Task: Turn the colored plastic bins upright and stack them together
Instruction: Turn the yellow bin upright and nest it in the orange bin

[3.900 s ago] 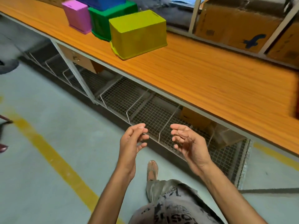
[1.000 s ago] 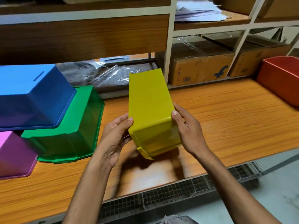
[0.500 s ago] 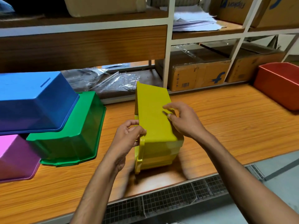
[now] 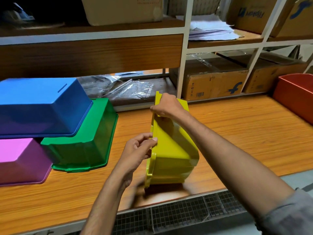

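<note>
Yellow bin [image 4: 174, 150]: held between both hands, tipped on its side, open mouth facing the left-hand side, base facing right. Its lower edge sits close over the bench [image 4: 237, 133]. Blur there prevents confirming contact.

Left hand [image 4: 137, 150]: grasping. Thumb and fingers pinch the near part of the yellow bin's rim.

Right hand [image 4: 166, 106]: grasping. Fingers are curled over the far upper edge of the same rim, beyond the left hand.

To the left of the left hand, three bins lie upside down on the bench. The green bin [image 4: 88, 138] is nearest. The purple bin [image 4: 22, 160] is further left. The blue bin [image 4: 42, 106] rests across the top of both.

Well to the right of the right hand, a red bin [image 4: 294, 94] stands upright at the frame edge.

Beyond the hands, a low shelf carries cardboard boxes [image 4: 215, 83] and crumpled clear plastic sheeting [image 4: 125, 89]. A wire mesh rack [image 4: 177, 216] runs below the bench, under the forearms.
</note>
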Demonstrator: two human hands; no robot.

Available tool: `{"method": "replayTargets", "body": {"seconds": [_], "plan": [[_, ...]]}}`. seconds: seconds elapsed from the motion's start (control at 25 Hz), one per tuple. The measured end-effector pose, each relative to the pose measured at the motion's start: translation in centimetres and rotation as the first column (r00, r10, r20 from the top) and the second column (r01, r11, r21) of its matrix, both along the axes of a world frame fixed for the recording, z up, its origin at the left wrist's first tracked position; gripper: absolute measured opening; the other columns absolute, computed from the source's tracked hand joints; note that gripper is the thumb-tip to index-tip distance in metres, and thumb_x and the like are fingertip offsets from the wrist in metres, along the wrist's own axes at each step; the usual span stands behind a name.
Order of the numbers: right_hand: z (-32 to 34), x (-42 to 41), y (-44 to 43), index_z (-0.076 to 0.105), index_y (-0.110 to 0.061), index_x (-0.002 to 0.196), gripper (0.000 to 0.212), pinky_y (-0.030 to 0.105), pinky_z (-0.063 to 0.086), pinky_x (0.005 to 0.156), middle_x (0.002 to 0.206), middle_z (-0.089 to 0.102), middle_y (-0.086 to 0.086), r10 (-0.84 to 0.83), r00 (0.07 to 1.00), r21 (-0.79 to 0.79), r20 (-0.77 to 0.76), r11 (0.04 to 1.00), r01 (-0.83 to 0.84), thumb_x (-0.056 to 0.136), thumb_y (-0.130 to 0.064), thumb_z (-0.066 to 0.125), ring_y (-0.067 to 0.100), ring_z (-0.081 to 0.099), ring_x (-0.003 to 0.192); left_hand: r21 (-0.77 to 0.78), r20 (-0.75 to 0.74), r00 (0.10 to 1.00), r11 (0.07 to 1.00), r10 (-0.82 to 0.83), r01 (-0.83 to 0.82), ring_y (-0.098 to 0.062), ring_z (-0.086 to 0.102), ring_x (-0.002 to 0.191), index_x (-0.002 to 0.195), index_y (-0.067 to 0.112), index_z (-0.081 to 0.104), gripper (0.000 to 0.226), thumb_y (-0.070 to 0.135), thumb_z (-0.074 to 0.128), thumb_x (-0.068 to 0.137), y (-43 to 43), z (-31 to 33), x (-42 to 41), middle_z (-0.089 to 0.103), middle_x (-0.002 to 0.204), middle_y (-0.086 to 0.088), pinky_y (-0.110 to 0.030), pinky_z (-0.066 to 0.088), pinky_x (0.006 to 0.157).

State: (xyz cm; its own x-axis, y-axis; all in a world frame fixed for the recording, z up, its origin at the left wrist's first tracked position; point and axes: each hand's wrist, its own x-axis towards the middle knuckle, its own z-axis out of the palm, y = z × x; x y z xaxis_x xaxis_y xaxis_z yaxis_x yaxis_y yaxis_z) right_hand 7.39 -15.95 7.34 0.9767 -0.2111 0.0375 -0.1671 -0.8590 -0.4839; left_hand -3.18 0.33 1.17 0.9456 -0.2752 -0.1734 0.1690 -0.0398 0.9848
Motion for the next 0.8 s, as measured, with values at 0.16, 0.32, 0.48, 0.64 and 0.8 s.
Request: {"method": "replayTargets", "body": {"seconds": [0.16, 0.32, 0.48, 0.64, 0.8], "plan": [[0.0, 0.0, -0.1, 0.045, -0.016, 0.068, 0.034, 0.032, 0.037, 0.061, 0.083, 0.059, 0.009, 0.001, 0.999, 0.038, 0.054, 0.999, -0.004, 0.086, -0.029, 0.070, 0.028, 0.058, 0.082, -0.040, -0.040, 0.989, 0.988, 0.145, -0.147, -0.008, 0.063, 0.074, 0.116, 0.019, 0.073, 0.024, 0.033, 0.065, 0.099, 1.0, -1.1, 0.3, 0.078, 0.102, 0.000, -0.028, 0.051, 0.079], [0.8, -0.5, -2.8, 0.068, -0.003, 0.100, 0.031, 0.040, 0.056, 0.069, 0.091, 0.069, 0.015, 0.003, 0.995, 0.172, 0.100, 0.985, -0.021, 0.090, -0.032, 0.067, 0.033, 0.068, 0.089, -0.031, -0.072, 0.970, 0.971, 0.233, -0.236, -0.012, 0.064, 0.083, 0.112, 0.015, 0.073, 0.017, 0.023, 0.067, 0.098, 1.3, -3.1, 1.3, 0.076, 0.102, -0.002, -0.028, 0.048, 0.077], [-0.2, -1.8, -5.9, 0.055, -0.011, 0.135, 0.042, 0.046, 0.063, 0.069, 0.083, 0.068, 0.005, 0.024, 0.986, 0.414, 0.165, 0.905, -0.092, 0.095, -0.025, 0.061, 0.019, 0.069, 0.069, 0.057, -0.007, 0.952, 0.950, 0.307, -0.306, -0.012, 0.062, 0.104, 0.120, 0.016, 0.068, 0.024, 0.019, 0.070, 0.096, 0.6, -5.0, 2.6, 0.068, 0.110, 0.004, -0.022, 0.045, 0.074], [-2.6, -3.1, -7.7, 0.048, -0.015, 0.143, 0.046, 0.038, 0.053, 0.059, 0.084, 0.056, 0.002, 0.053, 0.976, 0.476, 0.212, 0.866, -0.151, 0.098, -0.016, 0.055, 0.016, 0.058, 0.068, 0.083, 0.225, 0.883, 0.894, 0.413, -0.440, -0.014, 0.048, 0.076, 0.117, 0.023, 0.063, 0.026, 0.017, 0.072, 0.093, 0.1, -5.2, 3.8, 0.051, 0.099, 0.003, -0.023, 0.039, 0.062], [-4.1, -4.0, -9.4, 0.049, -0.023, 0.144, 0.043, 0.045, 0.053, 0.066, 0.096, 0.061, 0.012, 0.056, 0.978, 0.477, 0.201, 0.866, -0.148, 0.101, -0.017, 0.050, 0.021, 0.056, 0.080, 0.287, 0.378, 0.829, 0.799, 0.412, -0.528, -0.016, 0.052, 0.100, 0.125, 0.022, 0.060, 0.038, 0.020, 0.075, 0.090, 0.8, -5.1, 5.4, 0.046, 0.114, 0.000, -0.033, 0.045, 0.087]]}}
